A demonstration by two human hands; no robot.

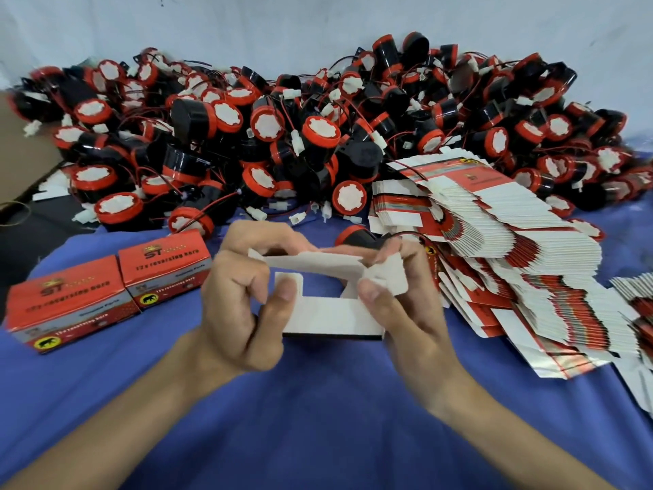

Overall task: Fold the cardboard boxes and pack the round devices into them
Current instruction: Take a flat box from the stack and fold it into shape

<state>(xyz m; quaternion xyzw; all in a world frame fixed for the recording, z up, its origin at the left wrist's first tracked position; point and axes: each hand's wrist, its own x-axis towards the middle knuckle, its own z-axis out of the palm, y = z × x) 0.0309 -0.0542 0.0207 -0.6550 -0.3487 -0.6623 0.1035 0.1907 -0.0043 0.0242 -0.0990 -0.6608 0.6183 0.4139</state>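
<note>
Centre of frame: half-formed cardboard box [332, 314], white inner face toward the camera, long axis running left to right between the hands. Left hand [240, 298] pinches its left flap; right hand [403, 305] pinches the right flap. The nearest round device [355, 238] lies just above the right hand.

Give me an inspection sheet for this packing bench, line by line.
Surface: blue cloth covers the bench.
Job's things: half-folded box held mid-frame; two closed boxes side by side at left; flat box stack fanned out at right; heap of round devices at the back.
Clutter: brown cardboard at the left edge.
Hands: left hand and right hand both pinch the half-folded box's flaps.
Cables: red and black wires with white plugs, tangled through the heap.
Surroundings: pale wall behind.
</note>
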